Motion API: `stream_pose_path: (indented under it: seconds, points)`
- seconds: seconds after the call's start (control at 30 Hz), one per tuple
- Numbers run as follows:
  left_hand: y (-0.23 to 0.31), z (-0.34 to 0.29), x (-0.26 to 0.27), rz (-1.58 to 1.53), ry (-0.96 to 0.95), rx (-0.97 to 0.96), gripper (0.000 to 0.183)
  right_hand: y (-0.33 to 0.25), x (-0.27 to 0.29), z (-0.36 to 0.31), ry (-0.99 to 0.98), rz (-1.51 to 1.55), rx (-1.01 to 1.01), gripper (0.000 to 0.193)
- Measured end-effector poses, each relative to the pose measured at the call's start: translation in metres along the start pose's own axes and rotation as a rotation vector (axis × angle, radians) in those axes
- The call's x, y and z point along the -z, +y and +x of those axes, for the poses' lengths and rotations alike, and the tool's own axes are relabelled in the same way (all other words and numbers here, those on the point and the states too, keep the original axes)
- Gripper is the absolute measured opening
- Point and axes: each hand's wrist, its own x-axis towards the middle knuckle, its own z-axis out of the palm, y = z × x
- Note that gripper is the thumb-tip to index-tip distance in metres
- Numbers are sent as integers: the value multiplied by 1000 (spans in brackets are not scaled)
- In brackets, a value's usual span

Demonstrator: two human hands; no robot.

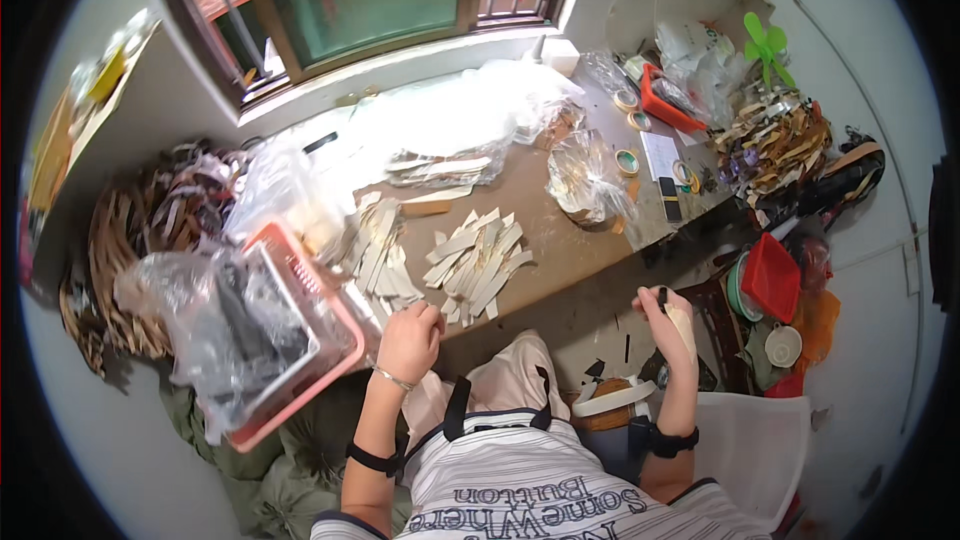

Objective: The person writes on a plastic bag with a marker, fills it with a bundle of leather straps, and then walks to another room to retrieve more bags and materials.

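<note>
My left hand (408, 342) is at the table's front edge, just below two piles of cream strips. Its fingers are curled in, and whatever they may hold is hidden. One heap of strips (478, 262) lies fanned out on the brown table, with a second heap (380, 255) to its left. Out past the table edge on the right, my right hand (668, 325) is raised with its fingers bent together. A small black piece shows at those fingers, and a pale patch lies along the hand; I cannot make out what either is.
At left, a pink basket (352, 325) holds plastic-wrapped dark material. Clear bags (450, 105) lie along the window side. A bagged bundle (590, 180), tape rolls (627, 162), a phone (669, 202) and a red tray (665, 105) sit right. A cream-rimmed round stool (612, 402) stands below.
</note>
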Motion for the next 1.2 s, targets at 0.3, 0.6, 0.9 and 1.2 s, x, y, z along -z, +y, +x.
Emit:
stream_pose_path:
  seconds: [0.3,0.6,0.9,1.2]
  points:
    - [-20,117,-53,-696,211,639,17,13,-75,284,-342,-214,317,23]
    - [-78,261,-127,-1008,442,1020,28,13,-190,512,-504,-111,648,22]
    - [-49,445,-241,-452,79,456,26,9,-247,686,-231,-772,181,38]
    - [-13,492,-237,-514,134,463,21,-12,-97,593,-322,-439,324,38]
